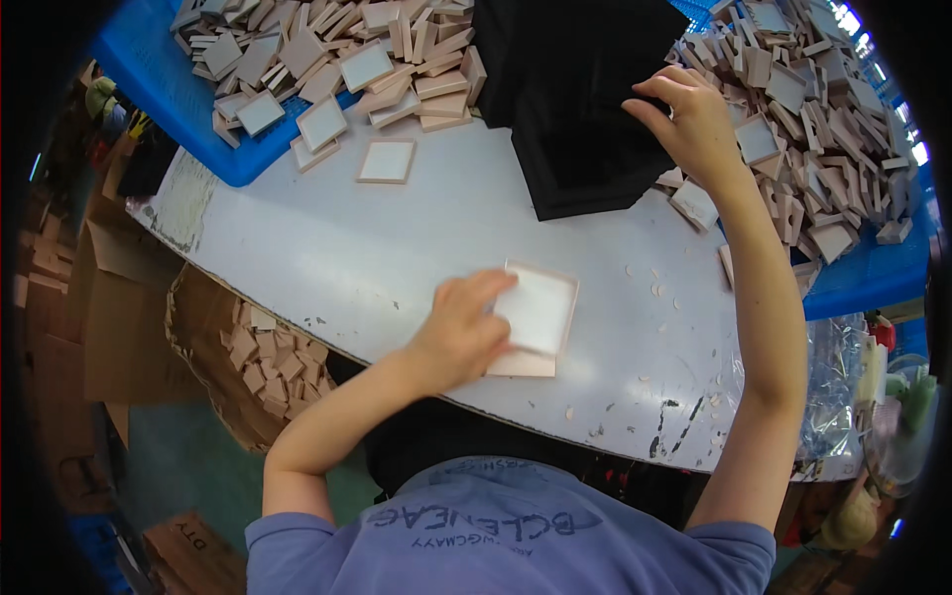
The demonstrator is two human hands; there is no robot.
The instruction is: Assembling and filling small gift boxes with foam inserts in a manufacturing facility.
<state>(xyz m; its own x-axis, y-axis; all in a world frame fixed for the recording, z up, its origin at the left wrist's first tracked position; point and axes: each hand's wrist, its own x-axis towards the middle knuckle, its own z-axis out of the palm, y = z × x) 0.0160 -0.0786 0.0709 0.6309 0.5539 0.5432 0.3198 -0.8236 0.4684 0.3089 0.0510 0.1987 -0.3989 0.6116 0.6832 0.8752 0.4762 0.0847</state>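
In front of me on the table lies a shallow, square, pale wooden box (pixel 540 312) with a white inside. My left hand (pixel 461 332) is at its left edge, with fingers over the rim. Motion smears those fingers, so their grip cannot be made out. My right hand (pixel 684 114) is reaching to the black stack (pixel 585 169) of block-like or sheet-like pieces at the far side. Its thumb and forefinger are curved and apart above the stack, with nothing visible between them.
Blue bins (pixel 233 164) at far left and far right (pixel 873 283) are heaped with similar wooden boxes. One loose box (pixel 386 161) lies on the white table (pixel 327 258). Below the table's left edge, a carton (pixel 213 367) holds wooden pieces. Clear plastic (pixel 833 387) lies at right.
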